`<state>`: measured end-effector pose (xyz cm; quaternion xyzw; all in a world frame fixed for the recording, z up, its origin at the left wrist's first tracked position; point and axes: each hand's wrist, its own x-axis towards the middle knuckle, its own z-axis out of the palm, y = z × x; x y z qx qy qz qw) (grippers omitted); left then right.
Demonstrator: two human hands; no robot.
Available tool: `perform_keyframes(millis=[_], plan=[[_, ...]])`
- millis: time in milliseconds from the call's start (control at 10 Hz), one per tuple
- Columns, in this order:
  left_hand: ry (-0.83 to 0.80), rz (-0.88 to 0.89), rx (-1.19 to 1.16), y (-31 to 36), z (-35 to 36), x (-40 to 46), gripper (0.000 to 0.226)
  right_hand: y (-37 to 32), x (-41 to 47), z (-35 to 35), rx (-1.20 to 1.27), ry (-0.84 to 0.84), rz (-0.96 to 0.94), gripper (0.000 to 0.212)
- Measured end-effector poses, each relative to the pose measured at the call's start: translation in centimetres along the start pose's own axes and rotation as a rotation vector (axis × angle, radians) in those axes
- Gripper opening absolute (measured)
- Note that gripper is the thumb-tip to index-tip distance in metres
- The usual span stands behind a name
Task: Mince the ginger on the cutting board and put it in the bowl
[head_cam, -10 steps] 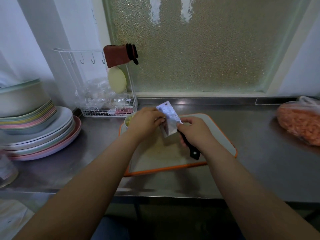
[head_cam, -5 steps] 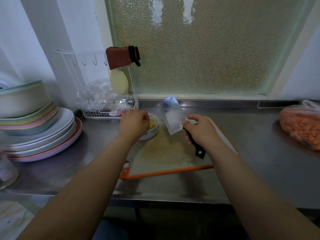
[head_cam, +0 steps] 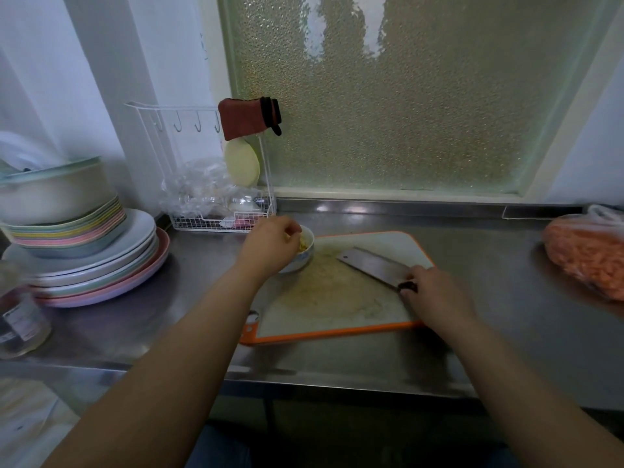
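A white cutting board with an orange rim (head_cam: 388,327) lies on the steel counter, stained yellow with ginger residue (head_cam: 324,285). At its far left corner stands a small white bowl (head_cam: 300,263) holding minced ginger (head_cam: 305,244). My left hand (head_cam: 270,246) hovers over the bowl with its fingers curled together at the rim; I cannot tell if they pinch any ginger. My right hand (head_cam: 435,293) grips the black handle of a cleaver (head_cam: 373,265), whose blade lies flat on the board.
Stacked plates and bowls (head_cam: 77,238) fill the left of the counter, with a glass jar (head_cam: 20,319) in front. A white wire rack (head_cam: 219,211) stands behind the bowl. A bag of orange food (head_cam: 587,255) lies at the right.
The cleaver went from raised and upright to lying flat on the board. My left hand left the blade and moved over the bowl.
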<state>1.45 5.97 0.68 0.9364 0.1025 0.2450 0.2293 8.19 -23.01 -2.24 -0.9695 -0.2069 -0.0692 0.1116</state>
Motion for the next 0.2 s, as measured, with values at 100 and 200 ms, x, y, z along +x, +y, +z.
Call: perform_keyframes(millis=[100,200], plan=[[0.007,0.002,-0.016,0.4,-0.1,-0.5,0.014,0.4,-0.9,0.5,0.025,-0.113,0.056,0.038],[0.033,0.002,-0.029,0.9,0.0,-0.7,0.013,0.0,-1.2,-2.5,0.293,0.004,0.072,0.03]])
